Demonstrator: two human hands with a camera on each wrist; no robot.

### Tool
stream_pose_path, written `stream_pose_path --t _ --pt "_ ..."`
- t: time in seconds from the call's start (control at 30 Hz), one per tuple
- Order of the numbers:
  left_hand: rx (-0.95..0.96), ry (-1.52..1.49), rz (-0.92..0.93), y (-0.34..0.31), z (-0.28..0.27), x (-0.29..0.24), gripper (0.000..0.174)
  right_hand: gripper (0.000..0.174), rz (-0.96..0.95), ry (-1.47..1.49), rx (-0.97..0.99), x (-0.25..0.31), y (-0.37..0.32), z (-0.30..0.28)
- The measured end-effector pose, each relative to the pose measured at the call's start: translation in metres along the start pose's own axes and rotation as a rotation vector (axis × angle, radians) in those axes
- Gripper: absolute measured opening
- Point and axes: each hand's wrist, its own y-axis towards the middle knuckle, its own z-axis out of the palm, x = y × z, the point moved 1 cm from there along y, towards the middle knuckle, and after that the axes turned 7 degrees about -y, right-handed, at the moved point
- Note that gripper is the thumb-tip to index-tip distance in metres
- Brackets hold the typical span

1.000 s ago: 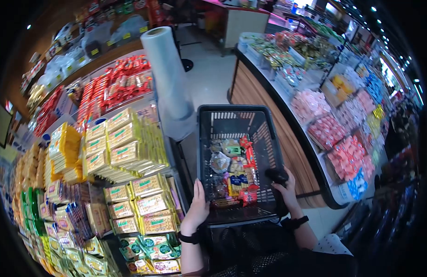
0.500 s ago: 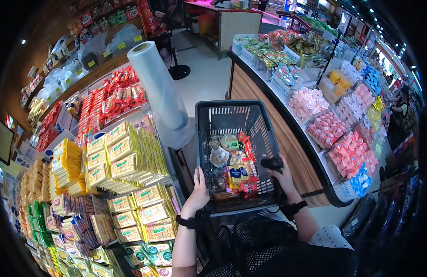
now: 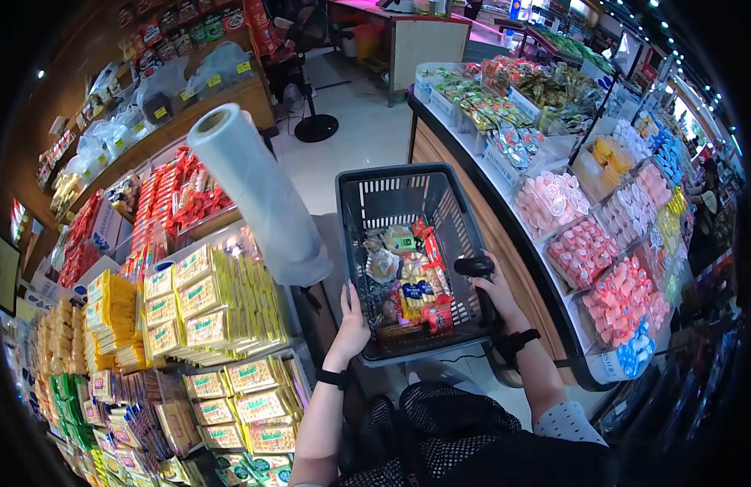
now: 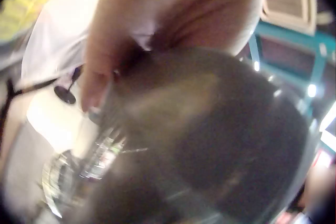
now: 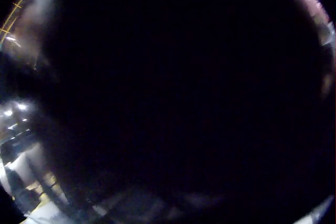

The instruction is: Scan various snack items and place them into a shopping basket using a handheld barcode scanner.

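A black plastic shopping basket [image 3: 465, 203] is in front of me in the head view, with several wrapped snacks [image 3: 420, 284] in its bottom. My left hand [image 3: 353, 331] lies against the basket's left side near the front, its fingers straight along the wall. Up close in the left wrist view, this hand [image 4: 157, 14] is over a blurred dark surface. On the right side, my right hand [image 3: 499, 290] grips the basket's black handle [image 3: 473, 266]. The right wrist view is almost wholly dark.
Stacked biscuit packs [image 3: 221, 300] fill a display at left, beside a roll of clear plastic bags [image 3: 258, 195]. To the right, a wood-sided counter [image 3: 465, 195] bears bins of pink wrapped sweets [image 3: 627, 300]. A tiled aisle [image 3: 351, 122] with a black stand base [image 3: 316, 128] lies ahead.
In the head view, the bag roll has shifted left and down, and the basket slightly left. Both hands stay on the basket's sides. The picture is sharper than a second ago.
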Motion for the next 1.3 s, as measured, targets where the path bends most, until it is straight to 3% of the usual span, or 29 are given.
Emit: stream_pose_path --t 0.33,0.4,0.47,0.5,0.63,0.7,0.9,1.03,1.1,1.13,1.2,1.3 --pt "-0.354 0.308 -0.111 0.088 0.015 -0.021 0.068 0.071 -0.075 -0.128 0.07 -0.01 0.126 -0.021" --pt "-0.342 0.314 -0.182 0.091 0.016 -0.027 0.066 0.07 -0.153 -0.231 0.054 -0.015 0.126 -0.023" --pt "-0.354 0.348 -0.193 0.095 0.017 -0.029 0.063 0.042 -0.106 -0.227 0.05 -0.014 0.125 -0.024" --pt "-0.367 0.382 -0.17 0.098 0.016 -0.026 0.059 0.036 -0.077 -0.248 0.053 -0.008 0.126 -0.022" --pt "-0.33 0.348 -0.289 0.11 0.014 -0.034 0.059 0.037 -0.034 -0.362 0.059 0.013 0.134 -0.021" --pt "-0.341 0.338 -0.262 0.112 0.014 -0.029 0.059 0.036 0.057 0.014 0.048 0.009 0.138 -0.02" --pt "-0.355 0.28 -0.304 0.116 0.014 -0.027 0.061 0.03 -0.034 -0.208 0.054 0.01 0.152 -0.018" --pt "-0.36 0.267 -0.274 0.117 0.009 -0.021 0.06 0.039 0.039 -0.114 0.067 0.021 0.156 -0.011" --pt "-0.379 0.235 -0.233 0.118 0.007 -0.02 0.058 0.055 -0.005 -0.264 0.109 0.016 0.158 -0.012" --pt "-0.378 0.198 -0.252 0.119 0.006 -0.021 0.058 0.055 -0.006 -0.273 0.107 0.017 0.159 -0.01" --pt "-0.393 0.186 -0.234 0.116 0.005 -0.015 0.058 0.067 0.072 -0.066 0.092 0.02 0.159 -0.003" --pt "-0.405 0.155 -0.24 0.113 0.004 -0.011 0.058 0.067 0.088 -0.046 0.081 0.032 0.158 0.005"
